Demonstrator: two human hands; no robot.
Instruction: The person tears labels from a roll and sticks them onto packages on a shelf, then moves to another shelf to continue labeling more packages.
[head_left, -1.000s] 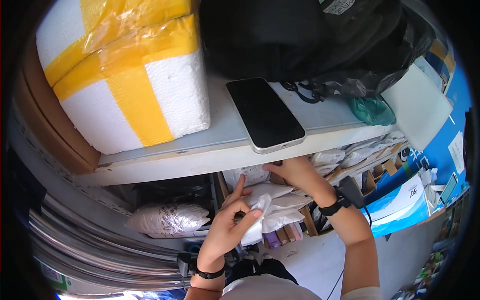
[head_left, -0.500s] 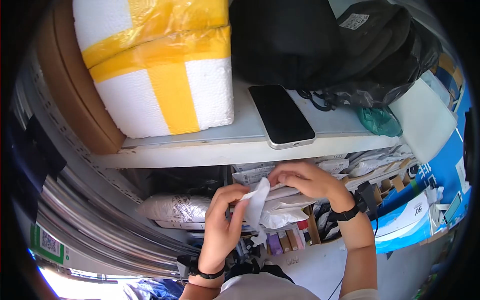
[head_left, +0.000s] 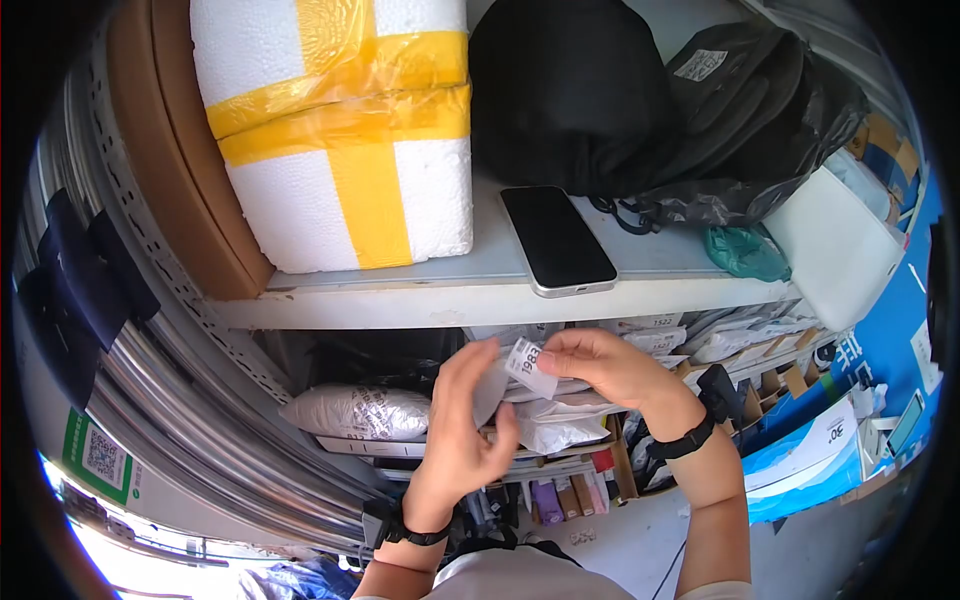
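Observation:
A small white label (head_left: 530,368) with the printed number 1983 is pinched between the thumb and fingers of my right hand (head_left: 618,372). My left hand (head_left: 455,425) is just left of the label, its fingers stretched up and its thumb spread away from them. Between that thumb and the fingers shows a pale, translucent patch. Both hands are in front of the lower shelf, below the edge of the upper shelf (head_left: 450,312). Behind and under them lie white plastic parcels (head_left: 565,425), and a silvery-white bag (head_left: 365,412) rests left of my left hand.
On the upper shelf are a foam box (head_left: 320,205) with yellow tape, a phone (head_left: 560,240), a black bag (head_left: 570,95) and a green plastic bag (head_left: 745,252). Metal tubes (head_left: 200,400) curve along the left. Small boxes (head_left: 570,498) line a lower row.
The crumpled white piece between both hands has given way to a flat label in my right hand, its number facing me. My left fingers have spread. The view has shifted slightly.

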